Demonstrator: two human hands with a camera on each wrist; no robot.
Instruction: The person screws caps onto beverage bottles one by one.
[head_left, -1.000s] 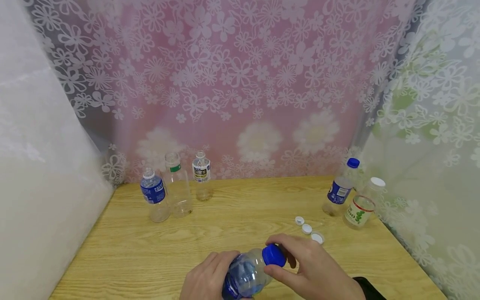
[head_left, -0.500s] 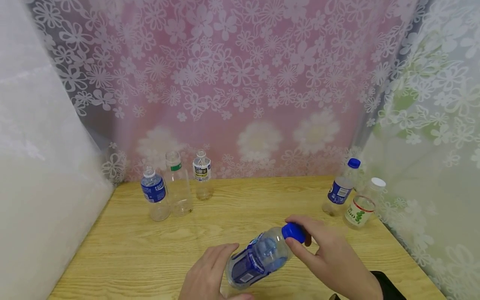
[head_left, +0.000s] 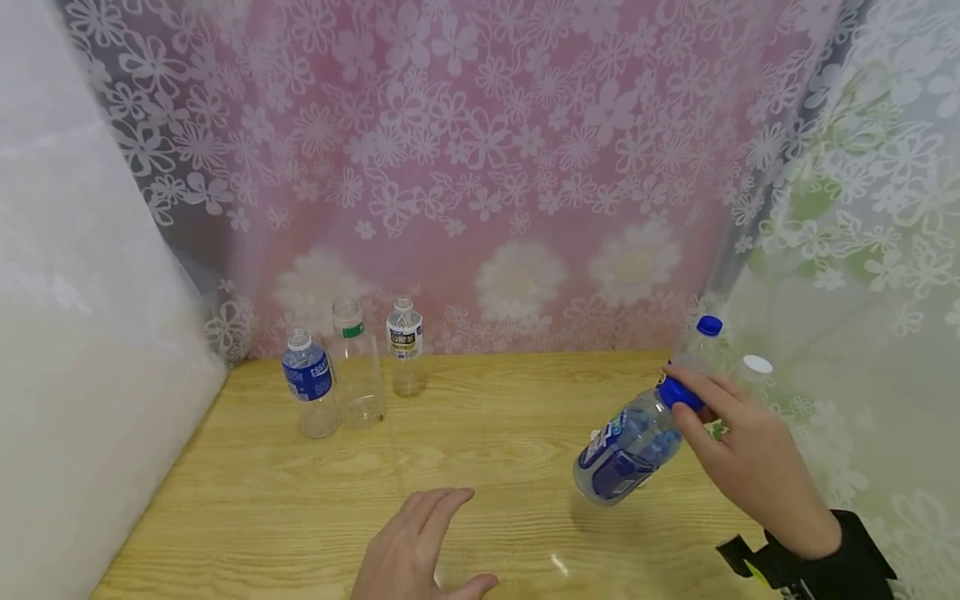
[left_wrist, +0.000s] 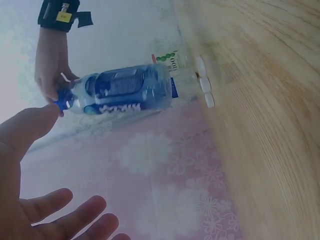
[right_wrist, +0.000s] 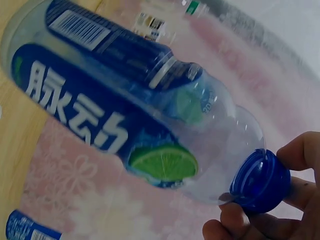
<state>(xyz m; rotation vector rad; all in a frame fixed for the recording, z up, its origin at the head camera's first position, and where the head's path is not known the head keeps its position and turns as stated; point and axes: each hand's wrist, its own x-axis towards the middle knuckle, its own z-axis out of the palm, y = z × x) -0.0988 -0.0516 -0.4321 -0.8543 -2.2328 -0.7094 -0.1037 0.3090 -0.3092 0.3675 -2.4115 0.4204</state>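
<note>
My right hand point(head_left: 750, 458) grips the blue cap point(right_wrist: 267, 182) of a clear plastic bottle point(head_left: 622, 454) with a blue label. Tilted, with its base down to the left, the bottle hangs above the table; a lime slice is printed on it in the right wrist view. Behind it, two capped bottles stand partly hidden: one with a blue cap point(head_left: 708, 326), one with a white cap point(head_left: 757, 367). Near the table's front my left hand point(head_left: 412, 546) holds nothing, thumb and fingers spread apart. Several white caps point(left_wrist: 205, 84) lie on the table in the left wrist view.
Three capless bottles stand at the back left of the wooden table point(head_left: 465, 450): a blue-labelled one point(head_left: 309, 379), a tall clear one point(head_left: 360, 383) and a smaller white-labelled one point(head_left: 406, 342). A flowered pink curtain point(head_left: 480, 167) hangs behind; pale sheets flank both sides.
The right hand has carried the bottle by its cap away to the right and towards the back. The left hand has let go of the bottle and stays near the front.
</note>
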